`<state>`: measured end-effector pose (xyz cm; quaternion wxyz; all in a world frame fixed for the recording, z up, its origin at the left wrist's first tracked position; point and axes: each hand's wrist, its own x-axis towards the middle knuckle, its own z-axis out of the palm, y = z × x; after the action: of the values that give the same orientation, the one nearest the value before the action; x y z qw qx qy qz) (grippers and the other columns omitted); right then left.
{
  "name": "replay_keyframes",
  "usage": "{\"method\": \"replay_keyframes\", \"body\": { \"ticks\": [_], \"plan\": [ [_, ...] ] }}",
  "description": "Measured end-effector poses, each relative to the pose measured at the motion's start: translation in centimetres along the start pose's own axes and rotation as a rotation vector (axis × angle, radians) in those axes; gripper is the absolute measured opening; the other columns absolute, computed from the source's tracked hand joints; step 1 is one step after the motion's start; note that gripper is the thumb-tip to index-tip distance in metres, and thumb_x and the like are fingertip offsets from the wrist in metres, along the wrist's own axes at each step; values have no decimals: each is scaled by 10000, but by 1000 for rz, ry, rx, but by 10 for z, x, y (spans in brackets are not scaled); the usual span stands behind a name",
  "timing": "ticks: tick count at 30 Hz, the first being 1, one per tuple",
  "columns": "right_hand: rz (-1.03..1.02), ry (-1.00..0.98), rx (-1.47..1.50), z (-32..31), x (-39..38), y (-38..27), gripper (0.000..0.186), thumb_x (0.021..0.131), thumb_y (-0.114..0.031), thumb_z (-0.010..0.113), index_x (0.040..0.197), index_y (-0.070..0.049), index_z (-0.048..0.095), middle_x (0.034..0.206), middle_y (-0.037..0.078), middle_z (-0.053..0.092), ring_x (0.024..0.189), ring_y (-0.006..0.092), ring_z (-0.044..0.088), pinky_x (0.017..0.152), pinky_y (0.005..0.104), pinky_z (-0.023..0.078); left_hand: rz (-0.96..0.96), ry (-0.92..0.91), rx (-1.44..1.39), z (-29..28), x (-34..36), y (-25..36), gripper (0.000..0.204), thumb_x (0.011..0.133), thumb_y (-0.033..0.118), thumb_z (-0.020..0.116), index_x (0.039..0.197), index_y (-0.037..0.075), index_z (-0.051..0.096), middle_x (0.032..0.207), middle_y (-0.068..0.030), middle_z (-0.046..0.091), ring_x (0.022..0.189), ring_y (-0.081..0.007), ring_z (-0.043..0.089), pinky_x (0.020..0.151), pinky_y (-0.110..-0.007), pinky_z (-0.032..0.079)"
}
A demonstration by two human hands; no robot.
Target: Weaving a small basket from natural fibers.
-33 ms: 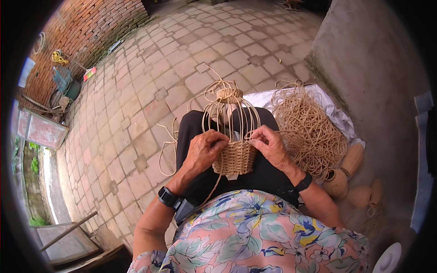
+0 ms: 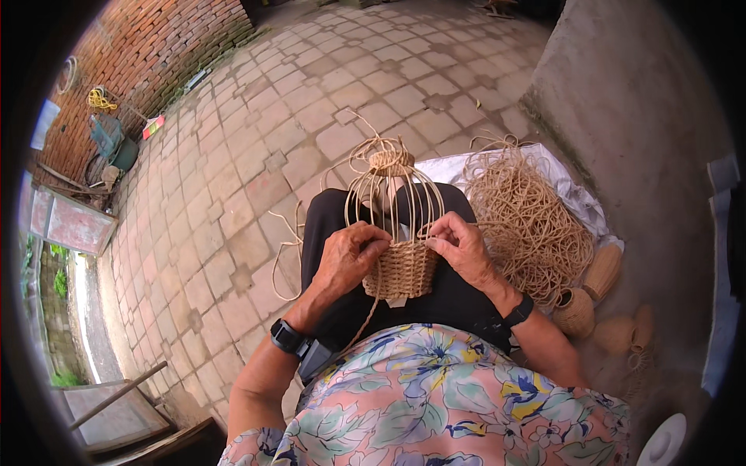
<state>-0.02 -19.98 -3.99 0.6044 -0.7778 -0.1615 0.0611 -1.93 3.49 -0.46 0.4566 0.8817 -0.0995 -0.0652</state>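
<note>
A half-woven tan cord basket (image 2: pixel 400 273) rests on my lap, its tall bare spokes rising to a small woven top piece (image 2: pixel 391 161) with loose loops and ends. My left hand (image 2: pixel 351 255) grips the left of the woven band's upper edge, thumb and fingertips pressed on it. At the right of that edge, my right hand (image 2: pixel 460 250) pinches the weaving near a cord that runs out to the right. A loose strand hangs below the basket toward my left wrist.
A large tangle of cord (image 2: pixel 524 217) lies on a white sheet (image 2: pixel 576 186) at my right, with several woven pieces (image 2: pixel 573 314). A concrete wall (image 2: pixel 653 140) rises on the right. Brick wall (image 2: pixel 155 54), tubs (image 2: pixel 123 155) and boards (image 2: pixel 74 217) stand along the left of the paved ground.
</note>
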Motion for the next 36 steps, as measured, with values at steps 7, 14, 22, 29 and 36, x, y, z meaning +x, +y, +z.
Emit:
{"method": "replay_keyframes", "body": {
  "ticks": [7, 14, 22, 29, 36],
  "plan": [
    [76, -54, 16, -6, 11, -1, 160, 828, -67, 667, 920, -18, 545, 687, -22, 491, 612, 53, 455, 559, 224, 414, -123, 48, 13, 3, 5, 7, 234, 834, 216, 669, 935, 7, 697, 789, -85, 681, 701, -157, 638, 664, -299, 506],
    [75, -74, -103, -7, 16, 0, 192, 796, -62, 699, 901, -31, 542, 707, 7, 526, 627, 79, 498, 567, 249, 439, -87, -257, -87, -20, 27, -8, 312, 901, 301, 594, 973, 15, 698, 772, -82, 671, 634, -114, 622, 547, -266, 501],
    [-736, -285, -681, 14, 7, -60, 403, 701, 44, 635, 1077, -95, 603, 770, 70, 489, 687, 245, 574, 593, 365, 482, -75, -479, -273, -37, 42, -11, 591, 944, 539, 466, 974, 2, 711, 819, -55, 677, 571, -97, 511, 492, -238, 431],
    [-744, -276, -540, 36, 7, -44, 234, 732, 18, 604, 947, -72, 631, 754, 80, 512, 701, 266, 565, 585, 350, 468, -36, -503, -291, -37, 46, -11, 650, 933, 588, 445, 947, -1, 720, 759, -61, 672, 510, -93, 458, 455, -240, 389],
    [197, -7, 279, 12, -6, -22, 194, 952, -212, 573, 980, -27, 628, 732, 8, 603, 593, 46, 541, 525, 192, 452, -49, -457, -347, -32, 41, -16, 648, 937, 579, 438, 940, -2, 724, 753, -52, 671, 489, -84, 448, 447, -236, 387]
  ]
}}
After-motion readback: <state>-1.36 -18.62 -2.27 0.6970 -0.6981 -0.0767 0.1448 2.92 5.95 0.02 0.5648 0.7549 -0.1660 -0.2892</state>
